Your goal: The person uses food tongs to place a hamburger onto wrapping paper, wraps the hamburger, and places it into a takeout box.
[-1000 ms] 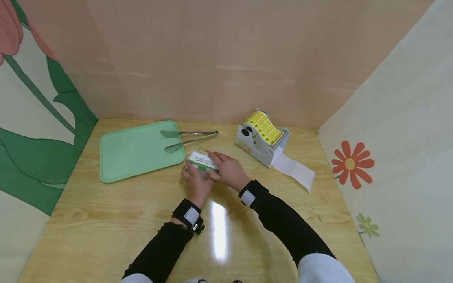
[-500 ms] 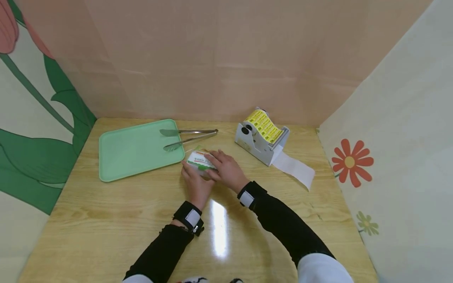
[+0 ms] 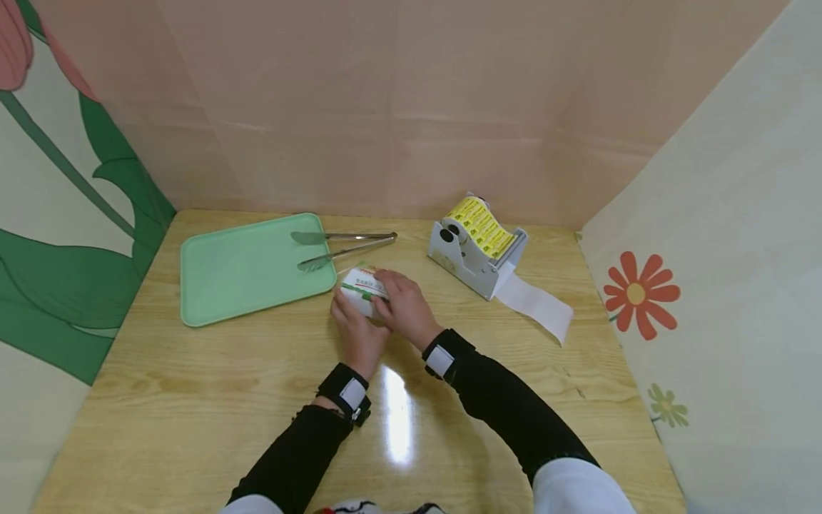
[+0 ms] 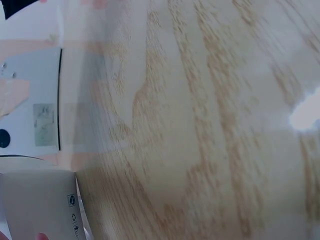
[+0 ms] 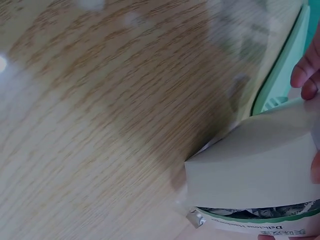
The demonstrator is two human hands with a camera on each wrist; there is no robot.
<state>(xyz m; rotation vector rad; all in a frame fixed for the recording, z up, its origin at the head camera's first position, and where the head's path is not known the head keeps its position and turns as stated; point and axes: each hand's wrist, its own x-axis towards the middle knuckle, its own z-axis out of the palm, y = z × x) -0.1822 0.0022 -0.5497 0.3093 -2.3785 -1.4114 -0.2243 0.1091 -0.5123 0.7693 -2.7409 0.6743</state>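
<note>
Both hands hold a white paper hamburger box (image 3: pixel 364 283) with a green stripe, just right of the green tray's near corner. My left hand (image 3: pixel 357 334) grips its near left side. From the right, my right hand (image 3: pixel 408 308) bends its fingers over the box's top and side. Seen from the right wrist, the box (image 5: pixel 250 172) has printed lettering and a gap along its green edge, with dark, silvery printed wrapping inside. Some fingertips are hidden behind the box. Only part of the box (image 4: pixel 42 200) shows in the left wrist view.
A green tray (image 3: pixel 237 285) lies at left, with metal tongs (image 3: pixel 359 238) resting over its right edge. A grey label dispenser (image 3: pixel 472 250) with a yellow label roll stands at back right, its white backing strip (image 3: pixel 536 307) trailing onto the table (image 3: pixel 257 385).
The right hand and wrist have shifted slightly left over the hamburger box, which has turned a little. The left hand stays nearly in place; tray, tongs and dispenser are unmoved.
</note>
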